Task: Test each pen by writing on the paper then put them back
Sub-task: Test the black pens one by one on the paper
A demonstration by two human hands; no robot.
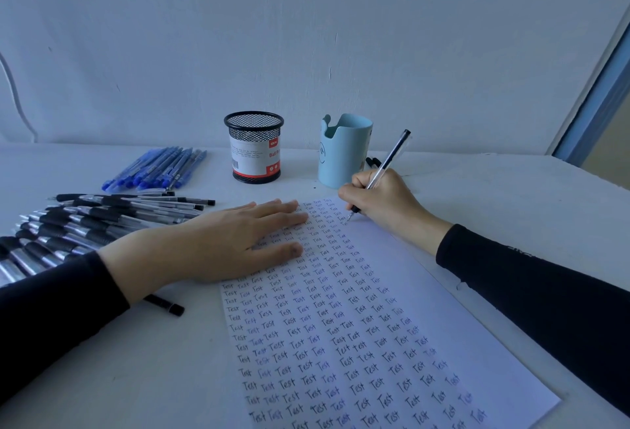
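A white sheet of paper point(392, 292) lies on the table, covered with rows of the handwritten word "Test". My right hand point(381, 203) grips a clear pen with a black cap end point(392, 155), its tip touching the paper near the upper right of the writing. My left hand point(221, 241) lies flat with straight fingers on the paper's upper left part. Several black pens point(102, 220) lie in a spread at the left, and several blue pens point(160, 169) lie behind them.
A black mesh pen cup point(254, 147) and a light blue cup point(344, 152) stand at the back of the white table point(511, 196). Two black pen ends point(373, 162) show beside the blue cup. One black pen point(167, 306) lies under my left forearm.
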